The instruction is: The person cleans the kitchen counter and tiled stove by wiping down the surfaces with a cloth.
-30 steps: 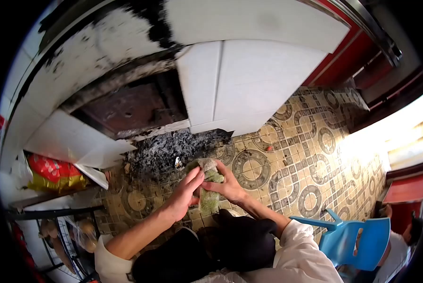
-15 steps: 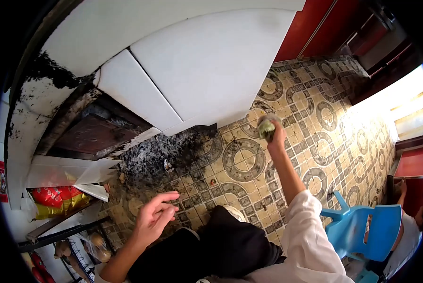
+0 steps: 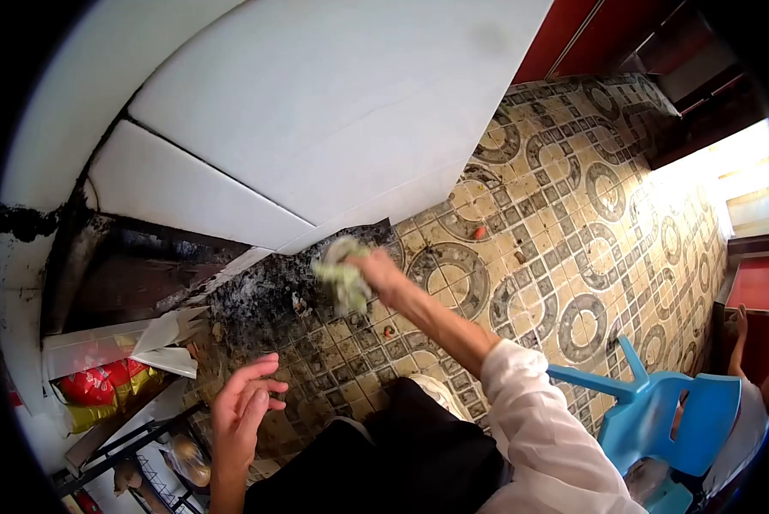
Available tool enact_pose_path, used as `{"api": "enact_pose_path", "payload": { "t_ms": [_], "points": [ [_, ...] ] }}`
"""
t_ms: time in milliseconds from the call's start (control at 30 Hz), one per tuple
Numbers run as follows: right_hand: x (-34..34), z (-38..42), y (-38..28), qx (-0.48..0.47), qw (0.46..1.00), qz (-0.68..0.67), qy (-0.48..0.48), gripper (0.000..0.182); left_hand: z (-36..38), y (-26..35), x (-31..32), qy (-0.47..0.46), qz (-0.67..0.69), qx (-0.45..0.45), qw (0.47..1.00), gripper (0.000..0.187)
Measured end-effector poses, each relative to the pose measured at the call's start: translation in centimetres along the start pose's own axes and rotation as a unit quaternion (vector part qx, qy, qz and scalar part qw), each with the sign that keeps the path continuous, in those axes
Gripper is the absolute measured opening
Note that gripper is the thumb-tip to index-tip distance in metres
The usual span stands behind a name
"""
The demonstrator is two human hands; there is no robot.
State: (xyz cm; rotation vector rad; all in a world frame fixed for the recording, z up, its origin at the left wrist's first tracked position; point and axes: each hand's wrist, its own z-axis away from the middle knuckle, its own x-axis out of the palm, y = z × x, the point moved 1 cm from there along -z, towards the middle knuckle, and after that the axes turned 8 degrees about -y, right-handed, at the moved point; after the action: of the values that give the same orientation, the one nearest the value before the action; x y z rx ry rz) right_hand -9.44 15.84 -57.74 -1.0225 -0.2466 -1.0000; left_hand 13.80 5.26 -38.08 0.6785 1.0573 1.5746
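My right hand (image 3: 384, 276) is closed around a crumpled pale green cloth (image 3: 343, 278), blurred by motion. The cloth is beside the white tiled face (image 3: 316, 128) of a stove, over the edge of the grey and black ash (image 3: 256, 300) spread on the floor. To the left of the ash is the soot-blackened stove opening (image 3: 136, 265). My left hand (image 3: 243, 407) hangs in the air at the lower left, fingers loosely bent and apart, holding nothing. Its nearest neighbour is the sooty stretch of patterned tile floor (image 3: 564, 283).
A blue plastic chair (image 3: 663, 420) stands at the lower right, with a seated person (image 3: 740, 437) behind it. Red and gold packets (image 3: 101, 385) lie at the left, above a black wire rack (image 3: 140, 454). A small red scrap (image 3: 479, 232) lies on the floor.
My right hand has swung left with the cloth, from over the open floor to beside the ash. The left hand has shifted slightly left and down. My view has turned a little.
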Motion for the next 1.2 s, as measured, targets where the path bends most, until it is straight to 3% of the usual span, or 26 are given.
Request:
{"api": "enact_pose_path", "payload": {
  "t_ms": [100,133,200,267,400,500,533,600,700,767,1000,1067,1100,1167,1200],
  "points": [
    [2.8,5.0,1.6,0.062,0.996,-0.038,-0.05,0.042,0.0,-0.5,-0.5,-0.007,0.0,-0.007,1.0,0.031],
    [2.0,6.4,1.6,0.04,0.997,-0.053,-0.044,0.045,-0.1,-0.6,-0.7,-0.007,0.002,-0.005,1.0,0.031],
    [-1.3,6.9,2.1,-0.101,0.993,-0.029,0.048,0.042,0.0,-1.0,-0.9,0.005,0.021,-0.013,1.0,0.032],
    [-3.7,7.7,0.1,-0.149,0.962,-0.024,0.227,0.041,-0.1,-1.0,-0.8,0.006,0.027,-0.012,1.0,0.032],
    [-8.0,5.6,-5.0,-0.357,0.868,0.077,0.336,0.039,-0.6,-0.6,-0.4,0.001,0.033,-0.006,0.999,0.031],
    [-9.4,2.0,-5.6,-0.297,0.863,0.103,0.395,0.041,-1.0,-0.8,-0.3,-0.011,0.052,-0.01,0.999,0.031],
    [-10.1,0.6,-5.1,-0.296,0.863,0.103,0.395,0.041,-1.0,-1.0,-0.4,-0.011,0.052,-0.01,0.999,0.031],
    [-12.6,-2.0,-3.0,-0.277,0.872,-0.037,0.402,0.037,-1.2,-1.4,-0.4,-0.011,0.089,-0.016,0.996,0.031],
    [-14.0,-4.2,-1.1,-0.305,0.869,-0.083,0.38,0.031,-1.2,-1.4,-0.2,-0.014,0.086,-0.02,0.996,0.031],
    [-14.6,-3.8,-0.3,-0.284,0.89,-0.06,0.352,0.038,-0.8,-1.2,-0.3,-0.006,0.086,-0.024,0.996,0.031],
    [-15.8,-6.2,0.7,-0.339,0.839,-0.01,0.426,0.037,1.0,-1.0,-1.7,0.051,0.084,-0.017,0.995,0.033],
    [-15.7,-6.0,0.4,-0.226,0.887,-0.147,0.374,0.018,1.5,-0.6,-1.7,0.064,0.091,-0.016,0.994,0.036],
    [-15.3,-5.8,0.0,-0.23,0.887,-0.142,0.374,0.018,1.8,-0.1,-1.6,0.049,0.114,-0.013,0.992,0.036],
    [-13.5,-5.5,0.0,-0.236,0.91,-0.254,0.227,0.022,2.2,0.7,-1.3,0.031,0.139,-0.007,0.99,0.037],
    [-11.8,-4.9,-0.6,-0.222,0.914,-0.253,0.226,0.017,2.3,1.1,-1.2,0.019,0.147,0.008,0.989,0.037]
  ]
}}
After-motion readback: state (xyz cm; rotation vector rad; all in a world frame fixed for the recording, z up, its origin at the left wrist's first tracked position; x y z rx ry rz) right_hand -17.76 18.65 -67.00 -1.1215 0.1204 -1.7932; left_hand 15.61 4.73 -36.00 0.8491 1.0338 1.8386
